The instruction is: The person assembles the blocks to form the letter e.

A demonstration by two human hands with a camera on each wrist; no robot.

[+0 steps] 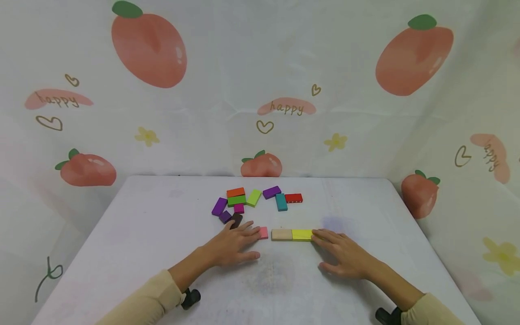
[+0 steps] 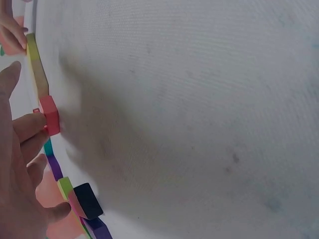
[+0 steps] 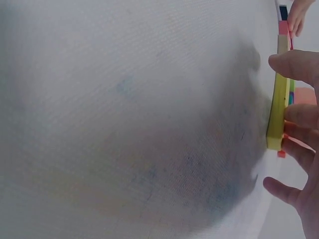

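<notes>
My left hand (image 1: 234, 246) lies over the table with its fingers spread, and its fingertips touch a small pink block (image 1: 264, 233). The same block (image 2: 52, 114) shows beside the fingers in the left wrist view. A dark block (image 1: 237, 220) sits near the little finger. To the right, a plain wooden block (image 1: 281, 234) and a yellow block (image 1: 301, 234) lie end to end in a row, with a small gap between them and the pink one. My right hand (image 1: 345, 256) has loosely extended fingers at the right end of the yellow block (image 3: 276, 112), thumb apart.
Behind the left hand several coloured blocks lie in a loose cluster, among them orange (image 1: 235, 192), green (image 1: 237, 200) and purple (image 1: 220, 206) ones. Farther right are a teal block (image 1: 281, 202) and a red block (image 1: 294, 198). A printed cloth (image 1: 219, 135) hangs behind the white table (image 1: 162, 212).
</notes>
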